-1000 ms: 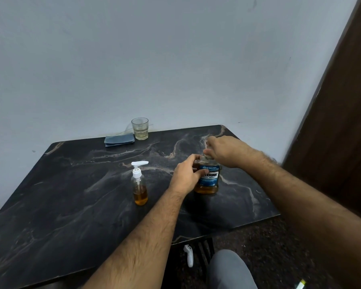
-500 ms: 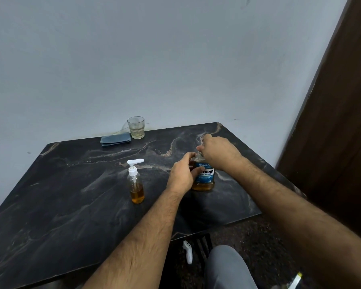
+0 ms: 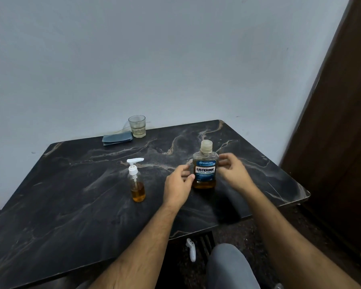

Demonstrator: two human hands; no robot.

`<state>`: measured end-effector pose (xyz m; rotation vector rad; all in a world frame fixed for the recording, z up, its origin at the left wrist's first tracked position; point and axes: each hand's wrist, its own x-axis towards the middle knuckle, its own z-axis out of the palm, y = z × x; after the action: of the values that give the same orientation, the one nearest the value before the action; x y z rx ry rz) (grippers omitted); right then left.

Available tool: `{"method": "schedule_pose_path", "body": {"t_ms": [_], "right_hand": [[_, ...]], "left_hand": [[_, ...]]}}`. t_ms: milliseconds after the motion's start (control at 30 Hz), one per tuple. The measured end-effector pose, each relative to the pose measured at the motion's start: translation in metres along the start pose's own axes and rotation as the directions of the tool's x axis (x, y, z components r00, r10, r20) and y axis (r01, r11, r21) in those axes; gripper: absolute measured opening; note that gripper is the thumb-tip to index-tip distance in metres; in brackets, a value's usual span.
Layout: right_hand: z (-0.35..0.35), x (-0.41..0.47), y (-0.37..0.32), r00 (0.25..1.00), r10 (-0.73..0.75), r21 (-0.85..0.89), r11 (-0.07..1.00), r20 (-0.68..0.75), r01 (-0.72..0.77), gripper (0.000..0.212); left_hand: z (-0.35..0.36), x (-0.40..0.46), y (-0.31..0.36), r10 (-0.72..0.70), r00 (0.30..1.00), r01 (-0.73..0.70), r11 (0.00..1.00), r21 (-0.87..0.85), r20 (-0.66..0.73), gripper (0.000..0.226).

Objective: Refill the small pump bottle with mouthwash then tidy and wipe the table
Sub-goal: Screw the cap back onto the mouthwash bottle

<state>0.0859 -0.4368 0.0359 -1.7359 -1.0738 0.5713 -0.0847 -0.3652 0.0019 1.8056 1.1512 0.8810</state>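
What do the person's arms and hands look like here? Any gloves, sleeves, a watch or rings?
Both arms are bare along all that shows, with no sleeves in view. The left hand and right hand wear no gloves, and I see no watch, band or ring on either. The forearms are hairy. The right hand's fingers are slightly blurred, so a thin ring there could be missed.

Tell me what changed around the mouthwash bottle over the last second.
Both hands let go. The right hand came off the cap and now sits open beside the mouthwash bottle; the left hand opened, its thumb perhaps just touching the label. The cap is now uncovered and on. The pump bottle, glass and folded cloth stayed put.
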Motion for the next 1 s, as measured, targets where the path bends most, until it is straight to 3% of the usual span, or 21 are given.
{"method": "schedule_pose_path", "body": {"t_ms": [67, 133, 267, 567, 1000], "right_hand": [[0.01, -0.003, 0.014, 0.991, -0.029, 0.081, 0.997, 0.132, 0.018, 0.051], [0.017, 0.0, 0.021, 0.985, -0.065, 0.06, 0.997, 0.163, 0.056, 0.053], [0.02, 0.01, 0.03, 0.997, -0.061, -0.043, 0.997, 0.049, 0.063, 0.044], [-0.014, 0.028, 0.049, 0.968, -0.061, -0.111, 0.993, -0.245, 0.034, 0.039], [-0.033, 0.038, 0.067, 0.923, -0.082, -0.201, 0.98, -0.377, 0.005, 0.034]], "left_hand": [[0.007, -0.004, -0.003, 0.009, 1.0, -0.008, 0.999, -0.042, 0.004, 0.039], [0.013, -0.004, -0.004, 0.015, 1.0, -0.015, 0.999, -0.049, 0.0, 0.035], [0.021, 0.003, -0.004, 0.013, 1.0, -0.011, 0.994, -0.109, 0.017, 0.036], [0.066, 0.05, 0.036, 0.011, 0.955, 0.048, 0.98, -0.192, 0.296, 0.057], [0.108, 0.083, 0.042, 0.024, 0.914, 0.04, 0.988, -0.148, 0.405, 0.064]]}}
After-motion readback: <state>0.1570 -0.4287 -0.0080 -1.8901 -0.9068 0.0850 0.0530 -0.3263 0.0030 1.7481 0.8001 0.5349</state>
